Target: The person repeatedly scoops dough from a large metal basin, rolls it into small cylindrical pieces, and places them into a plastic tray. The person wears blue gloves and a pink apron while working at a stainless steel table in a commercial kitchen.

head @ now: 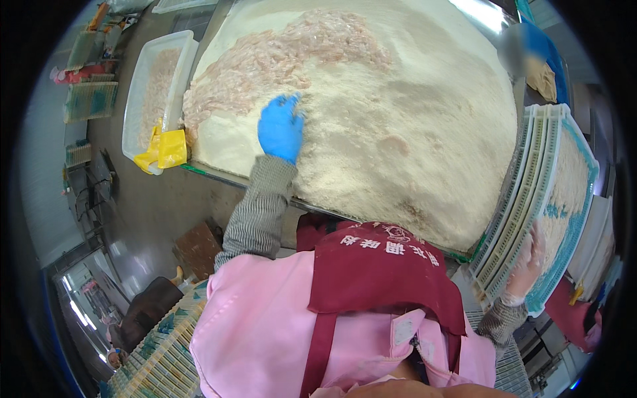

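Observation:
My left hand (281, 127), in a blue glove, is above pale breadcrumbs (448, 129) spread over a large table. Its fingers are bent and a little apart, with nothing visible between them. Just beyond it lies a long heap of raw, pinkish meat strips (264, 59). My right hand (527, 266), in a clear glove, rests at the near side of a stack of plastic trays (535, 164) on the right. Crumb-coated pieces (570, 174) cover much of the blue-green top tray (577, 234). Whether my right fingers grip its rim I cannot tell.
A white tub (137, 99) of meat stands left of the table, a yellow cloth or glove (166, 149) over its corner. The table's metal edge (323, 209) runs before my apron. A co-worker in blue (547, 59) is at the far right. More stacked trays (154, 348) stand behind left.

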### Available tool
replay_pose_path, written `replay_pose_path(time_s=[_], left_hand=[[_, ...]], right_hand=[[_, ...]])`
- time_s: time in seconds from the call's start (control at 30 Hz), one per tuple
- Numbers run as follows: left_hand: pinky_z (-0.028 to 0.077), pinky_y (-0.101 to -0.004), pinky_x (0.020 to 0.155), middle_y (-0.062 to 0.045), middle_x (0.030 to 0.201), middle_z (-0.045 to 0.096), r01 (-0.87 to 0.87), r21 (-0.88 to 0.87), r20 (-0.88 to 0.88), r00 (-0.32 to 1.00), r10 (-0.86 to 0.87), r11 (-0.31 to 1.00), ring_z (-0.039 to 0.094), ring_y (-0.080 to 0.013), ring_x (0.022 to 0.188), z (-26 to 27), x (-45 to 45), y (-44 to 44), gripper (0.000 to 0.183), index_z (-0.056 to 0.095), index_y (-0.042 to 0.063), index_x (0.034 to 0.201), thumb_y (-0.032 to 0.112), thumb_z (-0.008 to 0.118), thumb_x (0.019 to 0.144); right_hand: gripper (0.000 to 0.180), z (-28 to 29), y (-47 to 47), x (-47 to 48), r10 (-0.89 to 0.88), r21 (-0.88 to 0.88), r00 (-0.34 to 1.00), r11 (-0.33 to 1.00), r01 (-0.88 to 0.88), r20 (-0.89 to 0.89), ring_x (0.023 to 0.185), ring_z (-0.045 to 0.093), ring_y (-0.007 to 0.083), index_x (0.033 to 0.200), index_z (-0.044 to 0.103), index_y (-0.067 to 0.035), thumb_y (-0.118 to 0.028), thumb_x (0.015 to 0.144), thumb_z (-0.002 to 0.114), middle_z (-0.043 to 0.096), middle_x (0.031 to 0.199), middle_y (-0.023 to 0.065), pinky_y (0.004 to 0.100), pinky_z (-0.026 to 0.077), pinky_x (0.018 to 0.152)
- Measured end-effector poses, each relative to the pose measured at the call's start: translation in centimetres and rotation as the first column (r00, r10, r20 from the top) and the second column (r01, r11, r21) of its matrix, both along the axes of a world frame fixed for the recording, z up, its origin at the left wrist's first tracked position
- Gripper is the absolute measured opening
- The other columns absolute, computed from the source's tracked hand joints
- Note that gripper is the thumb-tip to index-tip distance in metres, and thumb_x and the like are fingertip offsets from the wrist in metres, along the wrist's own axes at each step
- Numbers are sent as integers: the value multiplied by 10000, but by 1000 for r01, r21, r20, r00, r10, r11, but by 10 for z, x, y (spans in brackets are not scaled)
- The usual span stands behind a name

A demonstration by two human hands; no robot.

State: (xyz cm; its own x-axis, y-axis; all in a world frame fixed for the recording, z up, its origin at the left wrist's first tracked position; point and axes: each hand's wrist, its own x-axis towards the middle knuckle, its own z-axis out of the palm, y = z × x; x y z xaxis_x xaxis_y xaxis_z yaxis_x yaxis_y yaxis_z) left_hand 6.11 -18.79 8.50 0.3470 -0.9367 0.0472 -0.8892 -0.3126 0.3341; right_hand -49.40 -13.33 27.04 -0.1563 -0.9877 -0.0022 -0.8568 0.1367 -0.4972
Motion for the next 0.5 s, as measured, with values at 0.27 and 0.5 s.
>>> replay_pose_path(time_s=[0.27, 0.5], left_hand=[[565, -432, 988, -110, 1382, 651, 177, 133, 253, 945, -206, 975, 618, -324, 1237, -21, 70, -80, 322, 749, 150, 1200, 160, 785, 880], [599, -390, 932, -133, 1315, 695, 438, 74, -204, 886, -416, 896, 680, -327, 1152, 21, 26, 13, 320, 771, 131, 1121, 28, 781, 819]], right_hand=[[337, -72, -77, 215, 444, 94, 780, 842, -532, 442, 1220, 660, 263, 1355, 672, -37, -175, 1061, 582, 686, 1346, 154, 383, 516, 1042], [358, -168, -59, 289, 289, 322, 569, 594, -737, 770, 1189, 670, 230, 1369, 655, -42, -207, 1060, 576, 713, 1305, 124, 327, 513, 1020]])
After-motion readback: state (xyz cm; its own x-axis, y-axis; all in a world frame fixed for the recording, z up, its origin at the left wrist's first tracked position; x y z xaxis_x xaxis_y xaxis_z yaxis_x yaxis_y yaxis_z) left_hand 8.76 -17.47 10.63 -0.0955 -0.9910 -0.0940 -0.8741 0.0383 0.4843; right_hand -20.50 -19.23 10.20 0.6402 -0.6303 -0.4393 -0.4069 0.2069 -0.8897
